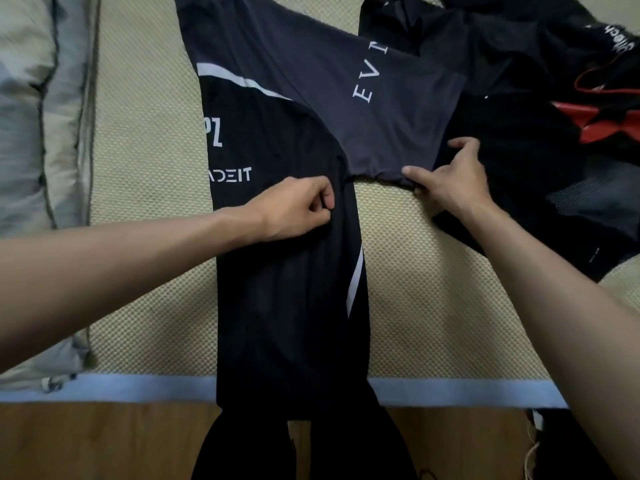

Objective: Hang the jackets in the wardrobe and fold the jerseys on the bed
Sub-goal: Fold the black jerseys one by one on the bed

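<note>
The dark jersey (pixel 284 140) lay flat at centre of frame, its lower part hanging over the bed edge. Left hand (pixel 294 209) pinched the cloth at the fold; right hand (pixel 450 178) gripped the sleeve end, centre-right. To fold well, I think: keep left pinch as pivot & bring sleeve across w/o wrinkles. The bed mat (pixel 145 168) was beige, woven; wooden floor (pixel 104 441) at bottom, more dark clothes (pixel 540 109) upper right

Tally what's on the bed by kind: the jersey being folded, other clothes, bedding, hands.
Dark jersey with white lettering, being folded: 1
Heap of black and red clothes, pieces too tangled to count: 1
Grey bedding roll at the side: 1
Hands on the jersey, left hand and right hand: 2
Total: 5
</note>
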